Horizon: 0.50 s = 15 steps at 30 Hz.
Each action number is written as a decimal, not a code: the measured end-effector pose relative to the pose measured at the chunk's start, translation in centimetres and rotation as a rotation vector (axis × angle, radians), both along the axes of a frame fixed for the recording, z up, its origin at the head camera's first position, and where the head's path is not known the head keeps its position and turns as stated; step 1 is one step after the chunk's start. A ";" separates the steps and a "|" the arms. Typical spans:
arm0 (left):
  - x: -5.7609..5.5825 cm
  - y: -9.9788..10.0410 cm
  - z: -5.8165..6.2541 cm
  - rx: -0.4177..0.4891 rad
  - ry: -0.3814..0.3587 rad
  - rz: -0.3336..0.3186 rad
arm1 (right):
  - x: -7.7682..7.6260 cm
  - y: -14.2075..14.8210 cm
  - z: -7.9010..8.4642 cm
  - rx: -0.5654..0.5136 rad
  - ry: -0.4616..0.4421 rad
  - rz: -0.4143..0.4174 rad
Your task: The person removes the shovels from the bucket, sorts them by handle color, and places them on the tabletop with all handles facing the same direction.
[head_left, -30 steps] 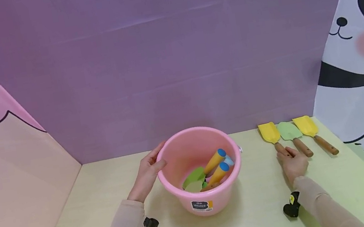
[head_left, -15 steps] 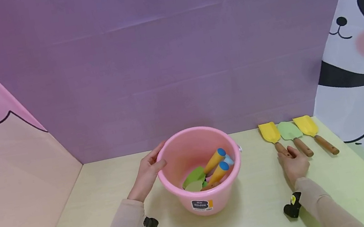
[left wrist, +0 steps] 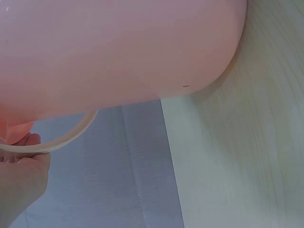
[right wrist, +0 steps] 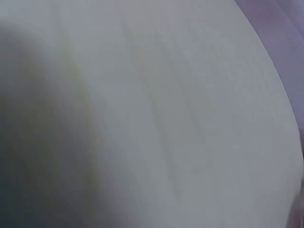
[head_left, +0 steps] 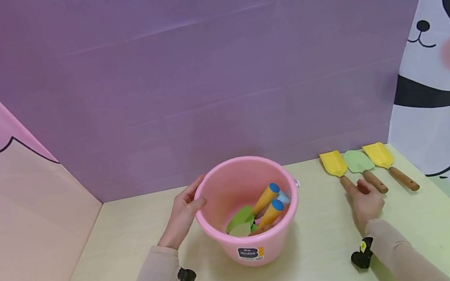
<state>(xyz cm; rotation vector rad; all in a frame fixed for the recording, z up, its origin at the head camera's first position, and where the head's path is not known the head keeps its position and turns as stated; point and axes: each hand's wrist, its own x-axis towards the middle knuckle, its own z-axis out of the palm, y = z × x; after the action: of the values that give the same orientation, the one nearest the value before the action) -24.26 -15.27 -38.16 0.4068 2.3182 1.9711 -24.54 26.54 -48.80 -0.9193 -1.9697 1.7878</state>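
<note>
In the head view, a pink bucket (head_left: 256,248) stands upright on the table. My left hand (head_left: 181,216) grips its left rim, thumb over the edge. The left wrist view shows that hand (left wrist: 23,183) beside the bucket wall (left wrist: 118,52) and a pale curved band (left wrist: 71,134). My right hand (head_left: 366,201) holds the wooden handle of the leftmost yellow toy shovel (head_left: 334,163), which lies on the table; its fingers partly hide the handle's lower end. The right wrist view shows mostly tabletop (right wrist: 190,118), with a blurred dark area at left.
Inside the bucket lie toys with orange, blue-ended handles (head_left: 266,198) and green blades (head_left: 241,219). Right of the held shovel lie a green shovel (head_left: 358,160) and another yellow shovel (head_left: 378,155). A purple backdrop (head_left: 216,87) rises behind the table, with printed panels at both sides.
My right hand has shifted very slightly to the right on the shovel handle and its fingers have moved a little. The left hand, the bucket and the shovels look almost unchanged.
</note>
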 end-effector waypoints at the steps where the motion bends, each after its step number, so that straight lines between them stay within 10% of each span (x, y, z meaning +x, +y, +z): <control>1: 0.0 0.0 0.0 -0.005 -0.001 0.002 | 0.0 0.0 0.2 -0.014 0.000 -0.008; 15: -0.1 0.0 0.0 0.007 0.006 -0.002 | 0.0 0.1 3.0 0.006 0.112 -0.040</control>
<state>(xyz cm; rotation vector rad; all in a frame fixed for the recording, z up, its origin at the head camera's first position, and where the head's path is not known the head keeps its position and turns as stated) -24.38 -15.32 -38.19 0.4156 2.3141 1.9801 -24.50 26.59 -45.82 -0.8316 -1.8740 1.7708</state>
